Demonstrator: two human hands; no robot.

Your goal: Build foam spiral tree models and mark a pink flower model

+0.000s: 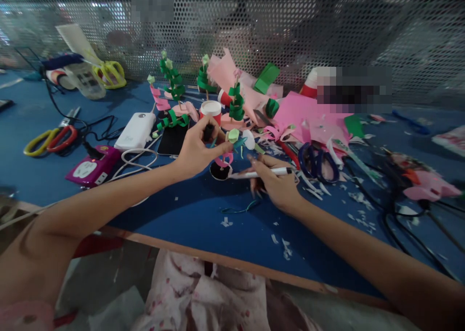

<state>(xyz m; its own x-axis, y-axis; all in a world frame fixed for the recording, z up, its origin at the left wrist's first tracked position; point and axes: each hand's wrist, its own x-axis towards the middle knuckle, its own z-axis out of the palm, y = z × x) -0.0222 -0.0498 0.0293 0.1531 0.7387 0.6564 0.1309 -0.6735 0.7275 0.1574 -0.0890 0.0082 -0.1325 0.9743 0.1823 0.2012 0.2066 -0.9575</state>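
Observation:
My left hand (pixel 199 149) is closed, pinching a small paper tree with a pink paper spiral (pixel 224 158) and a pale green folded star (pixel 233 136) at its top. Something black, like a marker cap, is tucked in the same fingers. Below them is the tree's round base (pixel 220 172), black on its face with a pale rim. My right hand (pixel 274 182) grips a white marker (pixel 259 173), its tip pointing left at the base's right edge. Whether the tip touches the rim I cannot tell.
Behind my hands stand green spiral paper trees (pixel 175 85) and a red-and-white cup (pixel 210 109). Blue-handled scissors (pixel 319 162), pink paper (pixel 308 115) and scraps lie right. A white power bank (pixel 135 130), purple socket block (pixel 95 166) and red-and-yellow scissors (pixel 54 137) lie left.

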